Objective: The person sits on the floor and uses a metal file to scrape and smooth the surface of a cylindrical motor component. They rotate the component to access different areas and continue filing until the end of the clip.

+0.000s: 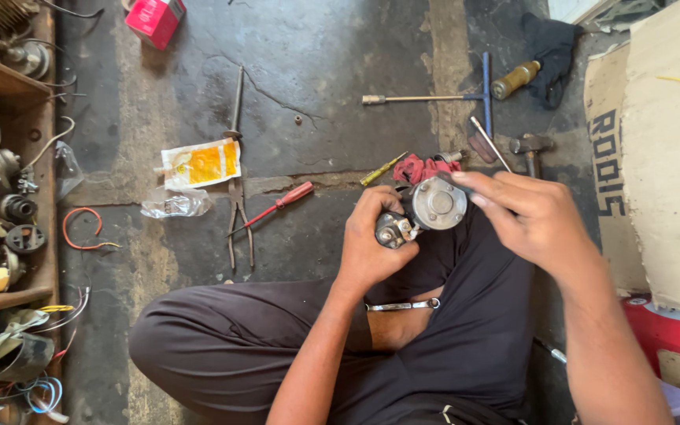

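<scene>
- Sitting cross-legged on the cracked concrete floor (316, 55), the person keeps the work over the lap, so both hands meet close to the body.
- Beyond the right hand, a cardboard box (663, 157) stands at the far edge.
- Cradling from below, the left hand (367, 244) has its fingers wrapped around a small starter-type motor (426, 211), round end plate turned up towards the camera, probably to steady it.
- Above that plate, the right hand (533, 216) pinches a thin metal rod (489, 143), slanting away from the motor.
- Ahead of the left hand lie long pliers (239, 216), a red-handled screwdriver (277, 206) and a T-handle wrench (450, 96), seemingly within reach.
</scene>
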